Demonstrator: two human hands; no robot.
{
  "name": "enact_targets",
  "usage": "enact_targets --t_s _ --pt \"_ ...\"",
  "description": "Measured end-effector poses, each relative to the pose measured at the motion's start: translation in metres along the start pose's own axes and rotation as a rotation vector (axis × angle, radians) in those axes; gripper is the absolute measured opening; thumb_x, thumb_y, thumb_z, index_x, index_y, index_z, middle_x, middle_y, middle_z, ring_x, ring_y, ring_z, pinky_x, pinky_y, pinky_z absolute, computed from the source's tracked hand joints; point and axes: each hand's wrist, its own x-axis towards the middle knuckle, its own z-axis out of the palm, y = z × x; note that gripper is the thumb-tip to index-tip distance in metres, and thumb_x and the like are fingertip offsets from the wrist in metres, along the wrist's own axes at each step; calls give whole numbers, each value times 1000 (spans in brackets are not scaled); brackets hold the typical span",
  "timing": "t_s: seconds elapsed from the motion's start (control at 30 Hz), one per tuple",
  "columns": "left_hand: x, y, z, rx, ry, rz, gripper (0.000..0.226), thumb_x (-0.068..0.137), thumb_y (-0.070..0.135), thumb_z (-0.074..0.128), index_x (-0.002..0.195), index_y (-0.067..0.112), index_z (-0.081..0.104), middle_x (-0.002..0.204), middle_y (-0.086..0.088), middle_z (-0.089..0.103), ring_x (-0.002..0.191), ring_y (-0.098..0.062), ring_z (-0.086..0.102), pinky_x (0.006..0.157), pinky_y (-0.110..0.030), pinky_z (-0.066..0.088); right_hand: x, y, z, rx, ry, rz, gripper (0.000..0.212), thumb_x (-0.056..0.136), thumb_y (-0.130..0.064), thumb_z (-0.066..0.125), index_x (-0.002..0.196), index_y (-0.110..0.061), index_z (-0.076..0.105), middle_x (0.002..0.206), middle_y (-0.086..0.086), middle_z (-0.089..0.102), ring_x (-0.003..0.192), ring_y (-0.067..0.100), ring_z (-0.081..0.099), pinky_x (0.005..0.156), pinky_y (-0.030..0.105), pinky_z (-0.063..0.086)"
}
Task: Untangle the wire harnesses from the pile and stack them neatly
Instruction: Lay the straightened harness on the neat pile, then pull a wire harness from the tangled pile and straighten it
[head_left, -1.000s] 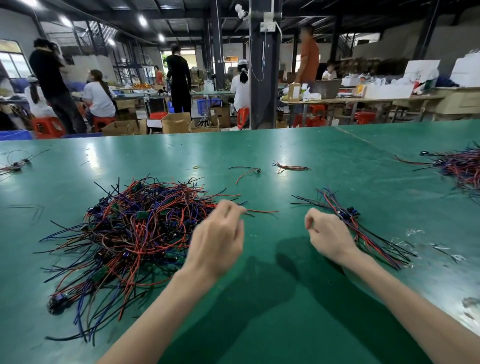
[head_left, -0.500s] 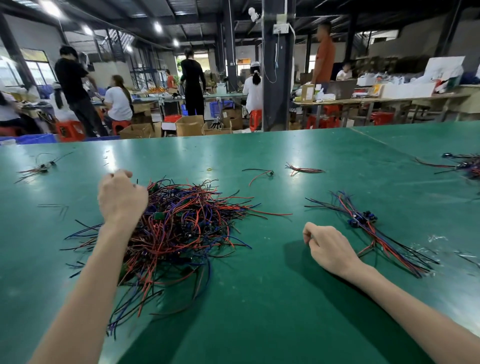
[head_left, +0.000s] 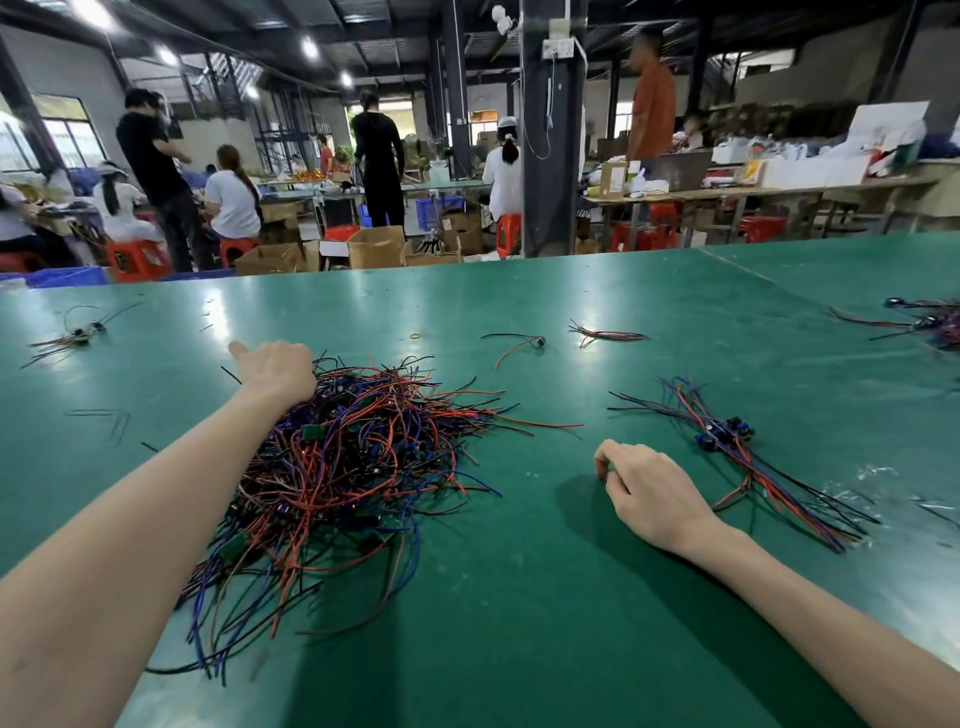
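A tangled pile of red, blue and black wire harnesses (head_left: 363, 467) lies on the green table (head_left: 545, 597), left of centre. My left hand (head_left: 278, 369) reaches over the pile to its far left edge, thumb pointing left. Its fingers are hidden behind the hand among the wires, so a grip cannot be made out. My right hand (head_left: 654, 493) rests on the table to the right of the pile with its fingers curled and nothing in them. Just right of it lies a straightened bundle of harnesses (head_left: 737, 452) with dark connectors at its middle.
Loose harnesses lie beyond the pile (head_left: 519, 343) and further right (head_left: 608, 332), one at the far left (head_left: 72, 338), and another heap at the right edge (head_left: 930, 322). A small rubber band (head_left: 415, 336) sits nearby. People work at benches behind the table.
My left hand has swung from the pile's near right side across to its far left edge, and its thumb now sticks out. My right hand has stayed in place.
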Motion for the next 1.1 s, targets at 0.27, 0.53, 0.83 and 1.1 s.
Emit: enact_targets --t_s 0.27,0.53,0.83,1.1 --pt "5 9 2 128 22 77 12 84 12 48 76 19 53 67 2 44 99 -24 51 106 -60 17 3 0 1 -3 9 2 12 90 -9 42 88 -18 48 76 -8 50 78 20 46 70 30 28" --pt "8 11 -16 -51 6 28 22 89 21 46 71 13 57 73 -3 57 82 -27 51 106 -66 10 0 1 -4 -3 10 14 11 90 -9 42 91 -16 51 74 -9 47 77 20 44 68 29 26" --pt "-19 35 -66 -1015 533 61 22 97 21 44 103 1 54 92 -18 66 80 -29 61 72 -39 49 -1 1 -3 4 -4 29 11 90 -9 43 87 -19 49 71 -11 46 75 18 44 66 29 25" --pt "-113 100 -54 -1610 -91 382 14 97 18 50 91 6 55 75 -7 62 44 -8 51 39 -22 46 -3 -23 -10 576 134 35 24 80 7 60 74 -15 64 55 11 48 52 12 38 55 24 34"
